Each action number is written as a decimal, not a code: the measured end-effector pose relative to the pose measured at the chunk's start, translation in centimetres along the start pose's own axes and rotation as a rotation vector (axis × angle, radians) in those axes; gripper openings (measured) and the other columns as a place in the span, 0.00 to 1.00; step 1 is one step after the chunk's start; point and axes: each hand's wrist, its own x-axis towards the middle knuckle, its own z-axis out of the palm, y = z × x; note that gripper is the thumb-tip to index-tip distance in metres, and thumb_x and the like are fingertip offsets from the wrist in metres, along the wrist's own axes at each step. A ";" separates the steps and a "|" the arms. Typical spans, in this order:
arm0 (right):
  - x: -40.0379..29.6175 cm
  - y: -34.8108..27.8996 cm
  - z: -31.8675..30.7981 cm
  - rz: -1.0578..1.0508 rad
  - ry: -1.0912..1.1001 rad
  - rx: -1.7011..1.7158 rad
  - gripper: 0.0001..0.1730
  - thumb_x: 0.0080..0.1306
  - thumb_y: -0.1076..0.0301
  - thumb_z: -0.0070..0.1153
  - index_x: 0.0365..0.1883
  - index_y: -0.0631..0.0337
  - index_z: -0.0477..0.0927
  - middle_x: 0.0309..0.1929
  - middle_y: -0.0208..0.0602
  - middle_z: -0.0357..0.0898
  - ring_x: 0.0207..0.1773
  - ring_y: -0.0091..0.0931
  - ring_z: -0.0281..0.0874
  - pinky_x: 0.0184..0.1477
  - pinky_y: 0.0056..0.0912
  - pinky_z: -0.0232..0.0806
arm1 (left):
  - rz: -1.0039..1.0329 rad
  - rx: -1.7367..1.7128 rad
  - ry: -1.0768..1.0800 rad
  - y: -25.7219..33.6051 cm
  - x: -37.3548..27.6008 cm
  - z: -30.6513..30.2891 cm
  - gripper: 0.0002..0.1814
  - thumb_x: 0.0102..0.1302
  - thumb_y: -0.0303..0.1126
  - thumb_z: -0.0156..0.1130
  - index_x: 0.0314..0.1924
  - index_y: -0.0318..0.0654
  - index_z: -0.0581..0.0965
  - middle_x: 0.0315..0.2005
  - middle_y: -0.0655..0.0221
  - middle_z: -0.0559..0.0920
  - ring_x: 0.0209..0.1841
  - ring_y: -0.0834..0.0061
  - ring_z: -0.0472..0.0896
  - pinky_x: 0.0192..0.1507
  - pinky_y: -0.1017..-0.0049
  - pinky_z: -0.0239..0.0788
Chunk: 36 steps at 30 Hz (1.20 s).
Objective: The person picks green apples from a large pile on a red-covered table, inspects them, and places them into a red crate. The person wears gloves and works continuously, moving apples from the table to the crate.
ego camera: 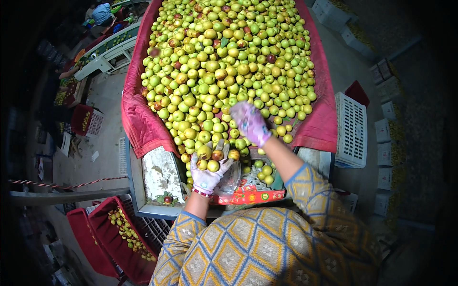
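Note:
A large heap of yellow-green jujube fruits [214, 68], some with brown patches, lies on a sorting table lined with red padded cloth [137, 96]. My left hand [209, 175], in a pale glove with a beaded bracelet at the wrist, is palm up and holds several fruits, some yellow and brown. My right hand [250, 123], in a pink patterned glove, is over the lower part of the heap; it is blurred, and its fingertips and whatever lies under them cannot be made out. Between my forearms a red printed carton [250, 197] holds a few fruits and crumpled clear plastic.
A red-lined crate of fruits [134, 250] stands at lower left. On the right is a white plastic crate [351, 130], with several filled boxes [384, 153] beyond it. A conveyor [107, 53] and other people [102, 15] are at upper left. A metal rail [71, 196] runs along the left.

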 end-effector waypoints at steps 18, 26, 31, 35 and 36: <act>2.5 1.9 1.8 -0.030 -0.086 -0.453 0.21 0.68 0.58 0.49 0.56 0.57 0.71 0.53 0.46 0.72 0.51 0.41 0.77 0.54 0.46 0.71 | 0.965 -0.021 -0.052 19.1 -23.8 -6.3 0.33 0.61 0.37 0.62 0.66 0.34 0.67 0.64 0.50 0.69 0.64 0.53 0.69 0.59 0.56 0.71; 4.1 2.0 4.3 -0.140 -0.267 -0.624 0.24 0.64 0.62 0.55 0.59 0.52 0.71 0.54 0.43 0.73 0.53 0.39 0.78 0.51 0.44 0.72 | 1.581 0.099 0.686 26.8 -31.2 -7.3 0.34 0.64 0.45 0.52 0.66 0.31 0.66 0.67 0.52 0.67 0.69 0.53 0.65 0.66 0.56 0.63; 0.2 2.3 3.5 -0.097 -0.320 -0.604 0.26 0.66 0.61 0.52 0.64 0.48 0.70 0.61 0.42 0.70 0.59 0.39 0.73 0.57 0.43 0.69 | 1.781 1.114 1.161 20.2 -22.7 -5.7 0.23 0.65 0.39 0.55 0.55 0.32 0.77 0.46 0.59 0.82 0.48 0.69 0.79 0.55 0.69 0.70; -3.1 1.1 3.4 0.017 -0.349 -0.275 0.25 0.62 0.56 0.53 0.59 0.50 0.72 0.48 0.46 0.77 0.48 0.38 0.79 0.49 0.40 0.72 | 0.854 0.963 0.456 7.8 -11.2 -0.6 0.27 0.67 0.49 0.58 0.57 0.35 0.75 0.44 0.63 0.82 0.46 0.73 0.78 0.49 0.71 0.71; -3.1 0.7 4.0 0.047 -0.453 -0.096 0.26 0.62 0.57 0.52 0.60 0.49 0.70 0.46 0.45 0.78 0.47 0.35 0.78 0.48 0.38 0.72 | 0.717 0.875 0.367 4.9 -8.8 0.4 0.28 0.68 0.50 0.57 0.59 0.37 0.74 0.47 0.62 0.81 0.51 0.69 0.77 0.54 0.66 0.70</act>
